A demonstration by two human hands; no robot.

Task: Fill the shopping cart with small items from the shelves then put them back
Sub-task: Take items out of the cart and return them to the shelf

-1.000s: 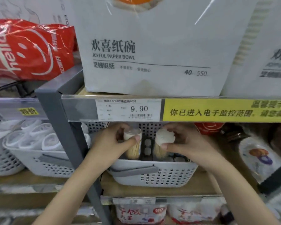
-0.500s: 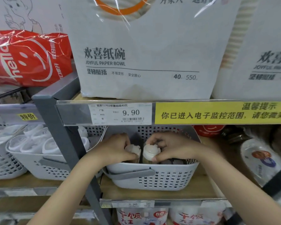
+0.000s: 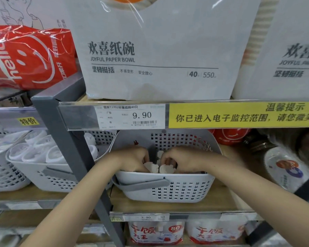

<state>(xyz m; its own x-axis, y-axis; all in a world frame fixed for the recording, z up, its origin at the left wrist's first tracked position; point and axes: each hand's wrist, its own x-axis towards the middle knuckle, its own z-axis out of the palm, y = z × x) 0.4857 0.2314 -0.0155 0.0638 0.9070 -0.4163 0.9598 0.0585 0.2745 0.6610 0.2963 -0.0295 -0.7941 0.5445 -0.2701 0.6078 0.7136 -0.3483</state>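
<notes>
A: What takes up the most room?

B: The big white paper bowl pack (image 3: pixel 161 50) on the upper shelf, its top cut off by the frame. A second pack (image 3: pixel 284 56) at the right edge is only partly seen, and a red bag (image 3: pixel 25 57) lies at the left.

A: And below that?

B: The white basket (image 3: pixel 168 189) with the grey handle sits at the front edge of the middle shelf (image 3: pixel 221 202), just right of the grey post (image 3: pixel 73 157). Both hands reach into it.

A: What are they holding?

B: The left hand (image 3: pixel 132 158) has its fingers curled round a small white-capped jar (image 3: pixel 151 166); the right hand (image 3: pixel 178 157) grips another jar (image 3: pixel 165 168) the same way. The two caps almost touch, low inside the basket near its front wall. The jar bodies are hidden by the rim and the fingers.

A: Anything else in the basket?

B: Too dark and covered to make out.

A: Room around it?

B: Bare shelf wood shows to the right of the basket and a narrow strip in front. The price rail (image 3: pixel 132 115) overhangs close above the hands. Left of the post, another basket (image 3: pixel 43 168) holds white rolled packs (image 3: pixel 34 148), blurred.
</notes>
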